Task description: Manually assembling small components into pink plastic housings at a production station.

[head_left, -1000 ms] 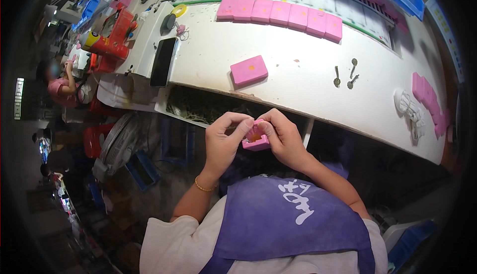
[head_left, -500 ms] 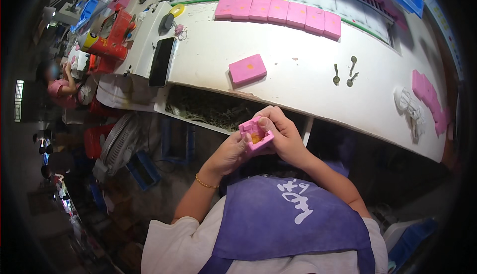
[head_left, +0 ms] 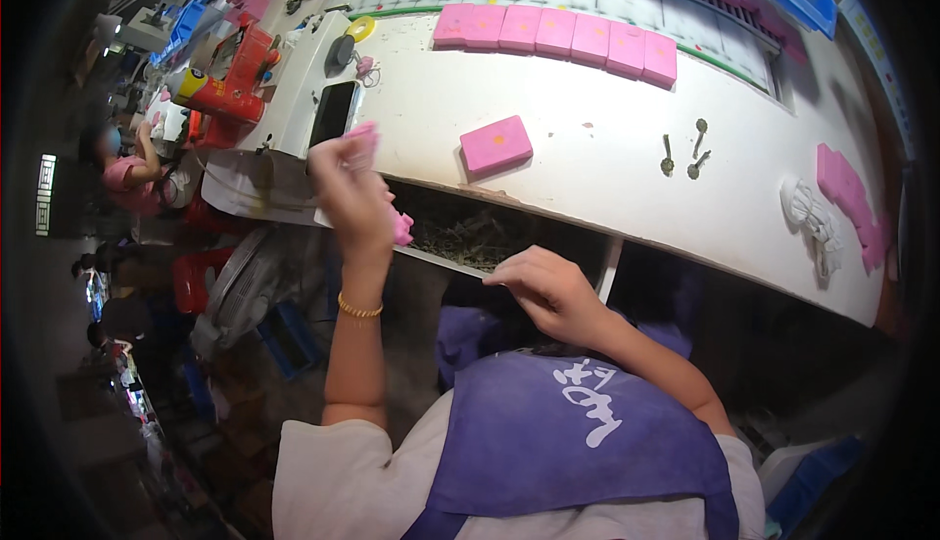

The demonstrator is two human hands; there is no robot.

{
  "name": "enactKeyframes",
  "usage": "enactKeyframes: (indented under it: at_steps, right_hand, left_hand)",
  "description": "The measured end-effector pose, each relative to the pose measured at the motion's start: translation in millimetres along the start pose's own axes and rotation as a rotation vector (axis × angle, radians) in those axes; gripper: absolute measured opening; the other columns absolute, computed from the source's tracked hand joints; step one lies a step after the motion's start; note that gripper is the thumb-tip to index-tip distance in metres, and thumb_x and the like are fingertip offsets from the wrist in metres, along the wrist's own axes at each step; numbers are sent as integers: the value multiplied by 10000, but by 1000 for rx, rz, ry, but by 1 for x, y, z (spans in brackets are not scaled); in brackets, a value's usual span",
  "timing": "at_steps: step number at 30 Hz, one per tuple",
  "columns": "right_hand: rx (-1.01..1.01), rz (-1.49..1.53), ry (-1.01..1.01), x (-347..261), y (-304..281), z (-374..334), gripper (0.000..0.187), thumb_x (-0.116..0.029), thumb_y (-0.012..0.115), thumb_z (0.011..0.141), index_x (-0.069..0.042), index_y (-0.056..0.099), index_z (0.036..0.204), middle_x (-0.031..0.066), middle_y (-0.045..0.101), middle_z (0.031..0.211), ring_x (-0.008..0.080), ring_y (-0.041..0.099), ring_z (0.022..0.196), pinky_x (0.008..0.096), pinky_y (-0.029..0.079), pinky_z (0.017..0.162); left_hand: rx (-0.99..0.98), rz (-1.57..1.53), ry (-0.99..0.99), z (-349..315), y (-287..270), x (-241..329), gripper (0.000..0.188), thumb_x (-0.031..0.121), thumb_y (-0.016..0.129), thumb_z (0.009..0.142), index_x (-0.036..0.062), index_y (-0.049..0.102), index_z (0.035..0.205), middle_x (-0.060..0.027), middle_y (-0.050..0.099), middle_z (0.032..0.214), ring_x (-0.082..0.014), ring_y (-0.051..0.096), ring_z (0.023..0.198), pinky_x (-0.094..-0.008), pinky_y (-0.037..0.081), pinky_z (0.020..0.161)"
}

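My left hand [head_left: 351, 197] is raised at the table's front left corner, beside the phone, with its fingers closed round a pink block-shaped mould [head_left: 401, 228]. Pink shows both above the fingers and below the palm; motion blur hides whether this is one piece or two. My right hand [head_left: 550, 293] hovers in front of the open drawer, its fingers stretched out and slightly bent, holding nothing. On the white table [head_left: 421, 99], a single pink block [head_left: 495, 144] with an orange mark lies near the front edge.
Several pink blocks [head_left: 554, 33] stand in a row at the back. Small dark stemmed pieces [head_left: 696, 166], a white cloth [head_left: 811, 217] and more pink blocks [head_left: 844, 187] lie rightward. A phone [head_left: 336, 109] is at left. The drawer [head_left: 460, 238] holds brownish-green scraps. A co-worker [head_left: 127, 173] sits far left.
My hands have come apart. The left one has swung up and left with the pink mould, while the right one has let go of it and dropped slightly.
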State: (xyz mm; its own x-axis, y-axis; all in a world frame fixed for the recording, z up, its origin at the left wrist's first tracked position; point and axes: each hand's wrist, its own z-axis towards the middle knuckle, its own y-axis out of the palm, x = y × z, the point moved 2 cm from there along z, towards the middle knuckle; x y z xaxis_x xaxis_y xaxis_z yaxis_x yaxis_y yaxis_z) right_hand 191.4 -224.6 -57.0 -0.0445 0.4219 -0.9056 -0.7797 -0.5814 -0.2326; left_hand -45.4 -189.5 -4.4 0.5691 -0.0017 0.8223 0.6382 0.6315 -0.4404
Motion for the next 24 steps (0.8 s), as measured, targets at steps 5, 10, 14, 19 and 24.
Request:
enactKeyframes:
  at_steps: [5,10,14,19,24]
  right_hand:
    - [70,-28,-63,-1,0,-5,275,64,609,784,-74,671,1013,78,658,940,269,637,864,358,518,745]
    - [15,6,99,0,-3,-6,246,30,622,835,-75,660,1054,100,625,833,278,619,775,373,491,678]
    - [44,-4,137,0,-5,-6,228,21,603,876,-59,645,1086,122,606,815,295,611,719,379,485,656]
    - [32,-134,43,1,-4,-2,346,123,552,779,-41,611,1078,121,592,943,283,608,880,357,506,794]
    - [114,-100,-21,3,-6,2,405,121,558,736,-54,604,1098,128,570,1043,310,589,943,377,507,794]
  left_hand:
    - [-380,670,262,30,-3,19,365,377,468,1003,17,529,1003,-221,567,983,-455,604,810,-517,500,735]
    - [-552,969,172,22,3,2,341,361,430,1023,29,506,1012,-211,551,920,-447,612,821,-550,490,706]
    - [-195,794,236,16,-8,7,340,373,424,1024,39,476,984,-217,532,935,-492,604,814,-559,491,689]
    - [-566,865,172,11,-4,10,337,383,429,1021,58,511,990,-222,550,978,-481,589,811,-544,501,700]
    - [-261,760,136,13,-13,2,338,369,428,1023,44,514,986,-208,544,967,-468,599,844,-558,483,692]
